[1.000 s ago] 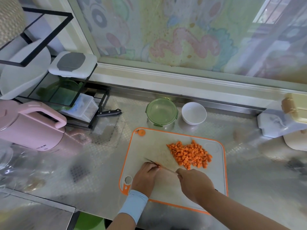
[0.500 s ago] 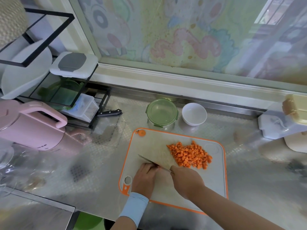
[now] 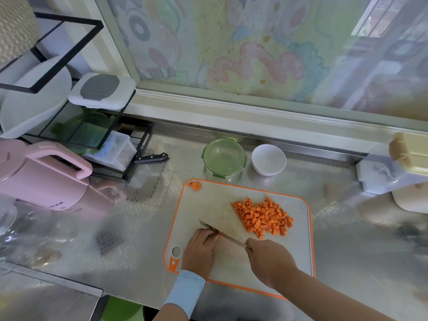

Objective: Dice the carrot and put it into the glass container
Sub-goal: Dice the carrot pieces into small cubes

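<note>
Small dark print low on pink kettle (image 3: 44,181), too blurred to read

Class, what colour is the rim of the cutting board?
Orange; the cutting board rim shows best in the head view.

I saw the cutting board (image 3: 213,205) lying on the table (image 3: 347,239), with the diced carrot (image 3: 262,216) heaped on its far right part. Behind the board stood the glass container (image 3: 223,157), the bowl (image 3: 268,159) just to its right. The kettle (image 3: 41,174) sat well to the left.
</note>
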The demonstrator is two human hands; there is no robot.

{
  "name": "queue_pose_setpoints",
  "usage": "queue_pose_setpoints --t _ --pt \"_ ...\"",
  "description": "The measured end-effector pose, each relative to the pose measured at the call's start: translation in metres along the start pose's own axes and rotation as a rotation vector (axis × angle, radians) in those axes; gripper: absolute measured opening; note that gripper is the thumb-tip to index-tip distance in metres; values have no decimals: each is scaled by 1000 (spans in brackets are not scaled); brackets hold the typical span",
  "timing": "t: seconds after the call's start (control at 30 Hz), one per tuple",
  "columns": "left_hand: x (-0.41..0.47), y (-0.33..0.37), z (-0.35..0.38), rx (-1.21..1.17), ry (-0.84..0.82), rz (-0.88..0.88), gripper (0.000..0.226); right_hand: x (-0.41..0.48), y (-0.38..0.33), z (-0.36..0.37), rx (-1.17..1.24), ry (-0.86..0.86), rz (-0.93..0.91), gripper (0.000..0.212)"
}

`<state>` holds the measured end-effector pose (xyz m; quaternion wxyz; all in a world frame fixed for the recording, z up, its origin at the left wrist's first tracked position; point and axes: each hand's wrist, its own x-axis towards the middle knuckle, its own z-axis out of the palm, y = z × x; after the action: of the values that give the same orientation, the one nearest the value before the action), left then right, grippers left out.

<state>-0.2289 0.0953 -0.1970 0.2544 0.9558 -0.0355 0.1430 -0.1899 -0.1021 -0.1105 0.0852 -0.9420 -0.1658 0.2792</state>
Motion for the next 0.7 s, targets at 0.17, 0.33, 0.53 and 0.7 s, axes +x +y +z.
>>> queue_pose_setpoints --t 0.17,0.33,0.53,0.7 --pt "-2 0 2 -23 -8 -28 22 -2 -1 1 3 -30 30 24" --pt "-1 -3 1 -42 -18 -31 24 8 -15 2 29 -71 39 16" --pt "-1 -2 0 -37 -26 -61 26 19 -20 1 26 -80 55 16" --pt "0 0 -4 -35 -39 -100 29 16 -18 0 39 -62 18 22"
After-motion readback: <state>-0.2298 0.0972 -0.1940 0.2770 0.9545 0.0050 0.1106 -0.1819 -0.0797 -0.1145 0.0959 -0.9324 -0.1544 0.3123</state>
